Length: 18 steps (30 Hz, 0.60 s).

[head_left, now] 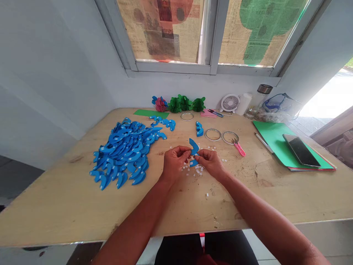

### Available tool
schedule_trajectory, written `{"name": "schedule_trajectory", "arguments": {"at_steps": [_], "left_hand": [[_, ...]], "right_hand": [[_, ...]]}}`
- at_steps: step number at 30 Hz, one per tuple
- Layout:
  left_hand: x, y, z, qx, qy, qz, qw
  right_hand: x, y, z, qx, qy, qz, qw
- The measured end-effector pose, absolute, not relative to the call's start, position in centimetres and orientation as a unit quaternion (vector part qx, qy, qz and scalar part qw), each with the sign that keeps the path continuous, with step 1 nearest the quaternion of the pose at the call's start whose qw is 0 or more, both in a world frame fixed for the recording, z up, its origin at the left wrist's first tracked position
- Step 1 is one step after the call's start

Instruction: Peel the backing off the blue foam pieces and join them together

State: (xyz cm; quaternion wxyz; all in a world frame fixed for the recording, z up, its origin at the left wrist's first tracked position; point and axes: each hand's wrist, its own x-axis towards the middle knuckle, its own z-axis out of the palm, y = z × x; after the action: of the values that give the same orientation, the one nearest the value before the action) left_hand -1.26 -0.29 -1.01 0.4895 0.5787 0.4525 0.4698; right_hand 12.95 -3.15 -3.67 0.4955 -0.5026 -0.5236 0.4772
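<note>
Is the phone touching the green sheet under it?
Touching. The head view shows the phone lying flat on the green sheet.

The bare left hand (176, 162) pinches, thumb against curled fingers. Just beside its fingertips, the bare right hand (210, 161) pinches too, both forearms angling inward.

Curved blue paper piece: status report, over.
Right hand pinching curved blue paper piece; left hand fingertips at its edge, grip unclear. Small white squares scattered beneath. Pink-handled snips off to the right.
</note>
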Motion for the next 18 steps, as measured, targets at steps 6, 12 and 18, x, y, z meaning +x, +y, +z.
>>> {"name": "schedule_trajectory", "arguments": {"at_steps": [6,12,18], "left_hand": [[-1.05,-0.32,-1.46,0.545,0.444,0.485,0.519],[-1.37,-0.09,-1.42,0.586,0.401,0.47,0.524],[-1.51,-0.12,-1.66,0.607,0.388,0.455,0.524]], "right_hand": [[12.76,-3.3,-3.08,-0.477,-0.496,0.509,0.517],[13.19,-3.3,-2.88,-0.462,-0.447,0.566,0.516],[13.5,-3.54,-2.64,-0.425,-0.419,0.617,0.512]]}}
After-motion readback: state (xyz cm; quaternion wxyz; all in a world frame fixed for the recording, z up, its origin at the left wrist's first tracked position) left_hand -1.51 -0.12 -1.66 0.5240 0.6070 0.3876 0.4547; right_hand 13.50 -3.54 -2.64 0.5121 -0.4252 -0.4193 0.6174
